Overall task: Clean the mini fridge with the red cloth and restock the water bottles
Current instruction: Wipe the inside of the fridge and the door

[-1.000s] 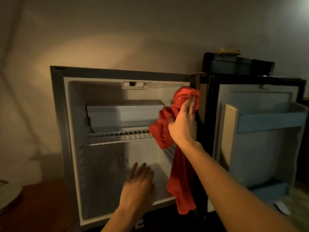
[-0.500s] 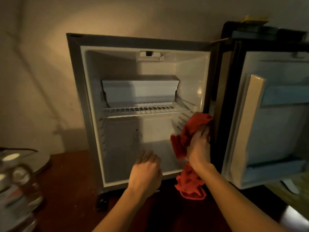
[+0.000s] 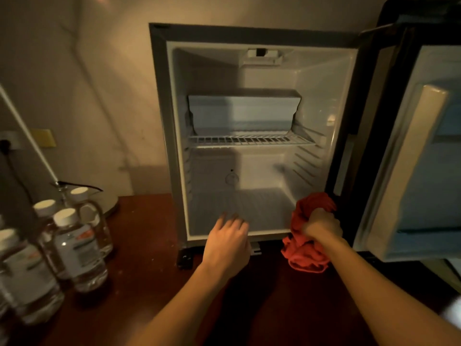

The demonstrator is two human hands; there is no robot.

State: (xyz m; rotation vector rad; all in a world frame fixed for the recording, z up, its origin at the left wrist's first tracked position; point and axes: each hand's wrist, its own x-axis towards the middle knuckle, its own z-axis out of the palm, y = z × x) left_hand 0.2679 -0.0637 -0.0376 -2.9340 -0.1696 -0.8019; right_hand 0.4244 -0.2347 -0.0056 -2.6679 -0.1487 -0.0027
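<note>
Head view: the right hand [image 3: 321, 224] grips the red cloth [image 3: 308, 236] at the lower right corner of the mini fridge [image 3: 159, 121] opening. Its fingers are curled round the middle of the bunched fabric; one part of the cloth rises above the knuckles against the dark door-side frame, and a larger bundle hangs below the hand down to the wooden surface [image 3: 149, 233] in front of the fridge. The long axis of the cloth runs roughly vertical, top to bottom. The fingertips of this hand are hidden in the folds.

The left hand [image 3: 228, 243] holds nothing. Its fingers are relaxed and slightly spread, pointing far, over the near lip of the fridge floor; whether they touch it cannot be told.

The fridge door [image 3: 421, 171] stands open to the right and is cut off by the frame edge. One wire shelf [image 3: 249, 140] sits inside.

Water bottles [image 3: 74, 245] stand upright on the wooden surface at the near left, well apart from both hands; the nearest ones are blurred and partly cut off.
</note>
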